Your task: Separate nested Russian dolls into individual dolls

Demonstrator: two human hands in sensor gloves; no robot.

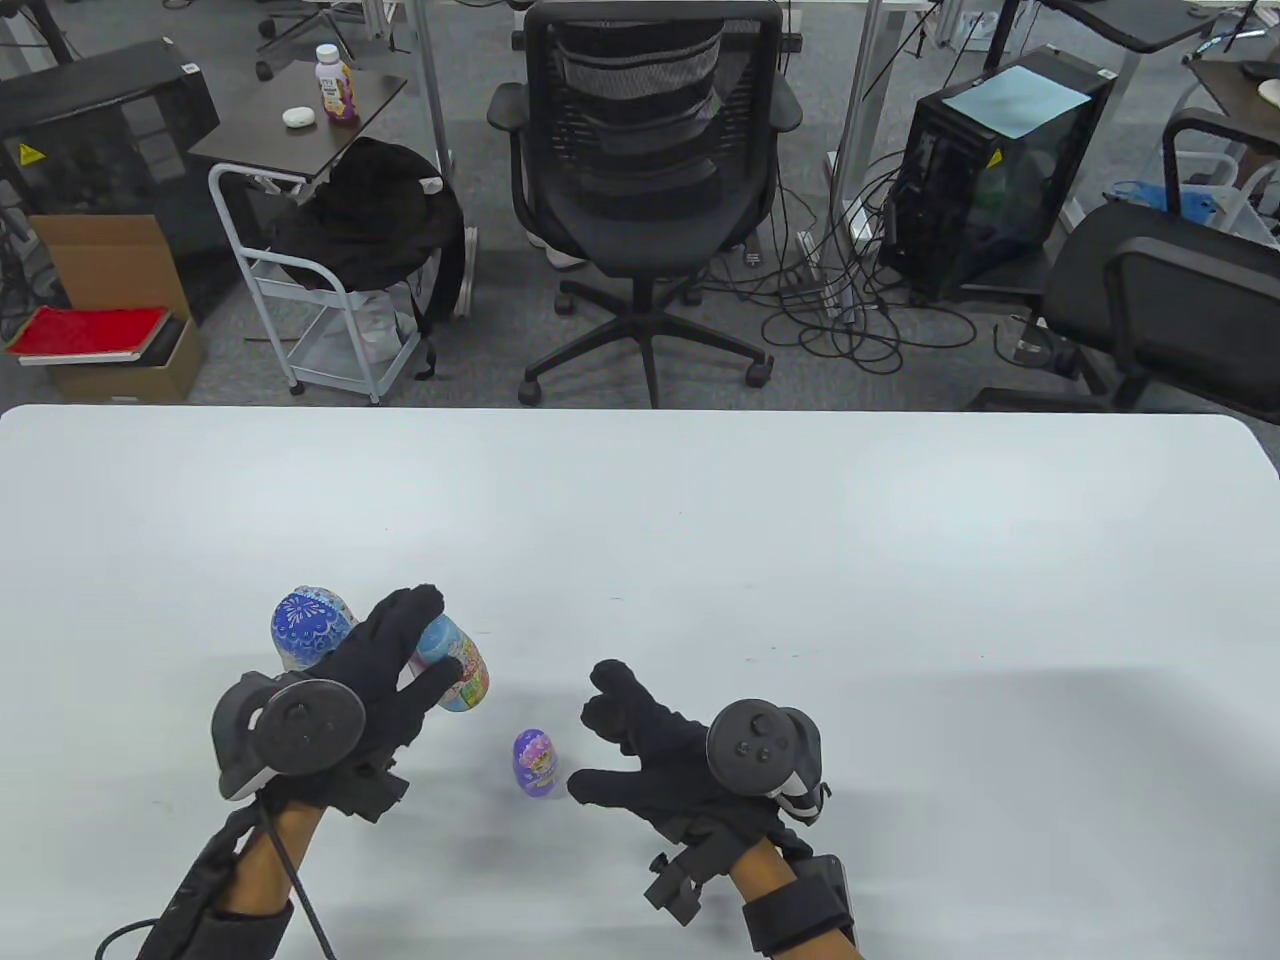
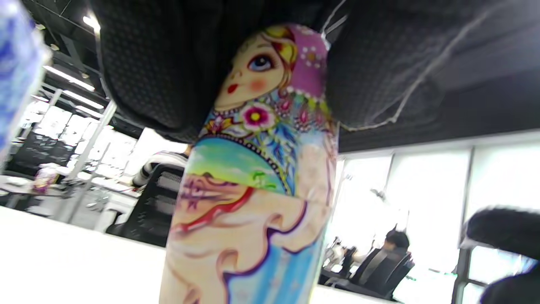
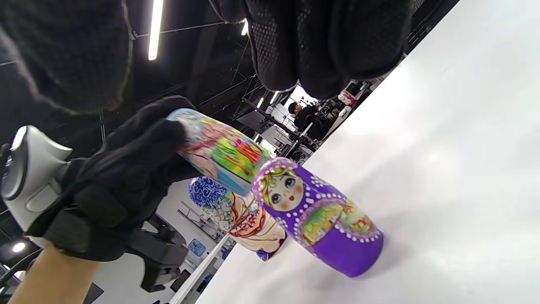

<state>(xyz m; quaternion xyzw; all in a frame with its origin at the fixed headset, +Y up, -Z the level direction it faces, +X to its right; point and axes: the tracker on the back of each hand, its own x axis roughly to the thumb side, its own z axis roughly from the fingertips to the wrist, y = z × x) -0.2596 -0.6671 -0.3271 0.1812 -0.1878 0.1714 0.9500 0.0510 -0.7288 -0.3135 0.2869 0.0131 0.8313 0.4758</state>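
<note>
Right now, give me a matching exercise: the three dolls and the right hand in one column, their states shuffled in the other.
1. blue doll
2. pink-scarf doll
3. purple doll
4. right hand

a. held in the left hand
b. stands alone by the right hand
c. open, holding nothing
d. stands behind the left hand

Pairs: 1-d, 2-a, 3-b, 4-c

Small purple doll (image 1: 536, 762) upright on table; blue-headed doll (image 1: 308, 627) upright behind; pink-scarfed doll (image 1: 457, 665) tilted, held aloft

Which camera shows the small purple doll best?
Right wrist view: the small purple doll stands unobstructed, face and base visible. Table view shows it tiny from above, near the right hand. Left wrist view doesn't show it.
</note>
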